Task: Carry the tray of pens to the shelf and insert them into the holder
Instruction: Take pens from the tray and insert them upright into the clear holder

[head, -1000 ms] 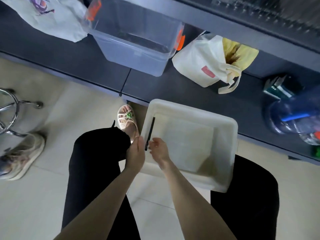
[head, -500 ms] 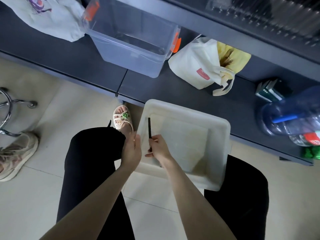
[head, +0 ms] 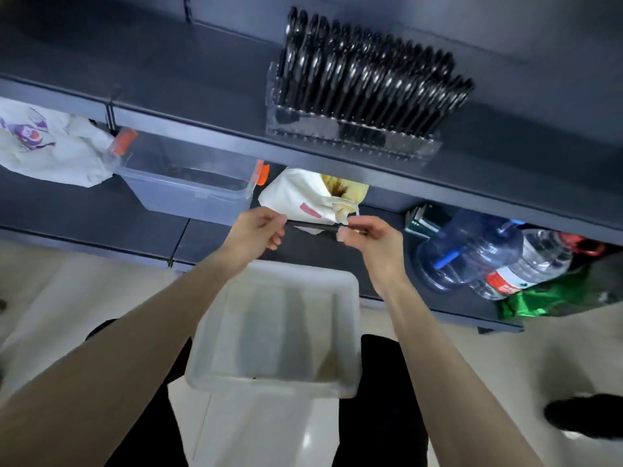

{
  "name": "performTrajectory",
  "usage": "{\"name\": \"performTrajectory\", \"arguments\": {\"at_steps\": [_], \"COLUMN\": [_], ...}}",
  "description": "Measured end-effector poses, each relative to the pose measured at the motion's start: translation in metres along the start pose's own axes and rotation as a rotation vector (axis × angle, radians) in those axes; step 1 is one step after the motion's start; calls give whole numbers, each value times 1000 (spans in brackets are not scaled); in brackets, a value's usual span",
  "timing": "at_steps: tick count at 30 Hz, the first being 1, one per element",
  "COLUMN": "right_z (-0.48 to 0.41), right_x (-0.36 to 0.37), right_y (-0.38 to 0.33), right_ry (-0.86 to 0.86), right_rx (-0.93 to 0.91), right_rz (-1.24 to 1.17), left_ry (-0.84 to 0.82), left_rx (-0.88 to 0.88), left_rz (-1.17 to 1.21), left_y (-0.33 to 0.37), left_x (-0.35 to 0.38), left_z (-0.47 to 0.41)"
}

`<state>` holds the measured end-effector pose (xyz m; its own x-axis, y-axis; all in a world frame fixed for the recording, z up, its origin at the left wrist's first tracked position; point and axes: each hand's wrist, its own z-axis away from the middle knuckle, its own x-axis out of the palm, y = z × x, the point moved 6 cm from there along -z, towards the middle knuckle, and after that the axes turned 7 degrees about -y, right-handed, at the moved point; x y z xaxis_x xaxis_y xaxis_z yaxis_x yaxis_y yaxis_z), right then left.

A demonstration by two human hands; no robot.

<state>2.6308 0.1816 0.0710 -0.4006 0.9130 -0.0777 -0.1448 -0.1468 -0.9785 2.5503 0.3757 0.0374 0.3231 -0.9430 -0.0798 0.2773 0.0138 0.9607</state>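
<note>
At the far left we see a cloth bag (head: 43, 143) with a purple print slumped on the lower shelf (head: 84, 210). Just beside it is a clear plastic bin (head: 188, 187) with orange latches. Next comes the left hand (head: 256, 230), raised in front of that shelf, its fingers curled and pinching one end of a black pen (head: 312, 224). The pen lies nearly level in the air, spanning the gap between the two hands, well above the tray (head: 296, 268). The tray is white and sits under the forearms across the person's lap, between black trouser legs. Behind the pen we make out a white bag (head: 303, 197) with something yellow inside, also on the lower shelf. The right hand (head: 374, 237) grips the pen's other end between thumb and fingertips, the remaining fingers curled in. Above both hands, on the upper shelf (head: 202, 79), stands a clear holder (head: 350, 136) packed with rows of black pens (head: 364, 72) that all lean the same way. Further right, under that shelf, we find a few books (head: 424, 217) whose covers we cannot read. A large blue water jug (head: 472, 251) comes next, and just beside it a clear bottle (head: 529, 267) with a red label. A crumpled green bag (head: 546, 298) lies in front of the bottle. At the lower right a black shoe (head: 583, 416) rests on the pale floor — blurred, so we can tell no more of it.
</note>
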Motion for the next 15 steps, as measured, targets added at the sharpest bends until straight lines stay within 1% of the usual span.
{"name": "performTrajectory", "arguments": {"at_steps": [4,6,8,10,12,15], "right_z": [-11,-17,-22,-30,-37,-45], "right_x": [-42,-53,-61,-73,-88,-112], "right_y": [-41,-57,-74,-90,-105,-127], "right_ry": [193,238,246,261,313,449], "right_rx": [-98,-139,-178,-217,-276,-391], "right_rz": [-258,-363,-372,-298,-135,149], "left_ry": [-77,-107,-118,-118,-53,223], "left_rx": [79,120,146,164,196,240], "left_rz": [28,21,35,32,-43,-204], "left_y": [48,62,73,82,92,101], "left_x": [35,53,68,81,85,69], "left_z": [-10,-17,-23,-30,-37,-49]}}
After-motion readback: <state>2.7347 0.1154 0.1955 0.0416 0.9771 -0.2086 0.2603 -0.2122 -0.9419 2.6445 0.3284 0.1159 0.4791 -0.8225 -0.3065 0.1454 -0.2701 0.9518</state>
